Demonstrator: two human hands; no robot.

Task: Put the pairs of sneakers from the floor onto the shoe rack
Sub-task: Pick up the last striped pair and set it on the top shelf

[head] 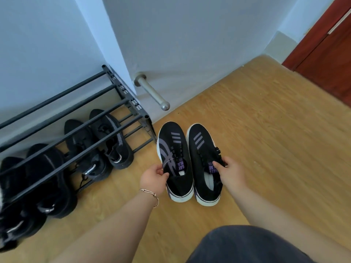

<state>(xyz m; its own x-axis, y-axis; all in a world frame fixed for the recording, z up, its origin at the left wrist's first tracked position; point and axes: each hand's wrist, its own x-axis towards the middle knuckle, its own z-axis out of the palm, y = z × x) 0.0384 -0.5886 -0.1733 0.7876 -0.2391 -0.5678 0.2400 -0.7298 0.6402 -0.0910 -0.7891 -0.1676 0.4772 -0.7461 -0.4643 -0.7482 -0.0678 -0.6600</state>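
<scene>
Both hands are down at a pair of black sneakers with white soles, side by side on the wood floor (266, 130) just right of the rack's end post. The left hand (153, 177) has its thumb and fingers (164, 175) pinched on the collar edge of the left shoe (171, 149), thumb tucked just inside the opening; a thin loop of thread sits right at the fingertips. The right hand (230, 172) is closed on the tongue and laces of the right shoe (201, 149), its thumb lying across the purple label inside. So each hand grips one shoe, and the step in hand looks like the pick-up of this pair; whether the soles are off the boards I can't tell. Beyond the left hand, to its left, stands the rack (79, 118), its upper bars bare where they show. Two black pairs (98, 145) sit under those bars, seemingly on the low rails, though I can't be sure they aren't on the floor. The next move calls for lifting both shoes together, swinging them left past the post, and setting them toes-in across the top bars, level enough that the heels don't slip between. A door stop (152, 92) pokes out of the wall above the toes, worth keeping clear of.
</scene>
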